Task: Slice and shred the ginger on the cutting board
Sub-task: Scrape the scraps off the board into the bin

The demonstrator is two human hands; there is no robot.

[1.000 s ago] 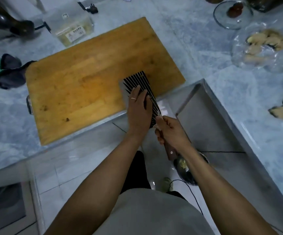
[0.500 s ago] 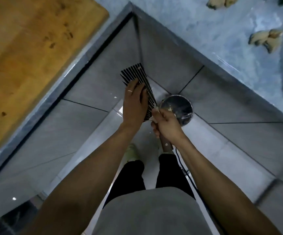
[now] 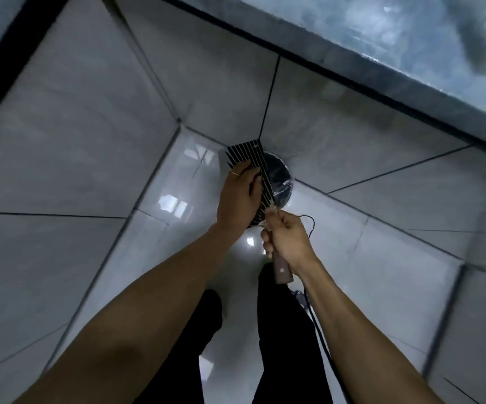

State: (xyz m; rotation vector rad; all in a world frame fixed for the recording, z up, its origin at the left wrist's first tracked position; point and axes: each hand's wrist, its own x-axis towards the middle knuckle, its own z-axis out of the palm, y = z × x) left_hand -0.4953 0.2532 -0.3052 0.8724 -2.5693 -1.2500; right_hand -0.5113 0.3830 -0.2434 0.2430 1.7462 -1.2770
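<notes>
A cleaver [image 3: 253, 161] with a dark ribbed blade and a brown wooden handle is held low over the floor. My right hand [image 3: 287, 240] grips the handle. My left hand [image 3: 237, 198] lies flat on the blade's side, fingers straight, a ring on one finger. Right behind the blade stands a round dark bin [image 3: 279, 182] lined with a bag. No ginger and no cutting board are in view.
Grey tiled walls and a glossy white floor [image 3: 160, 217] surround the bin. The marble counter edge [image 3: 411, 71] runs across the upper right. A black cable [image 3: 317, 325] trails by my right leg. My dark trouser legs fill the bottom centre.
The view has swung down from the counter to the floor. The cutting board and ginger left the frame. The cleaver, with both hands on it, now hangs over the bin.
</notes>
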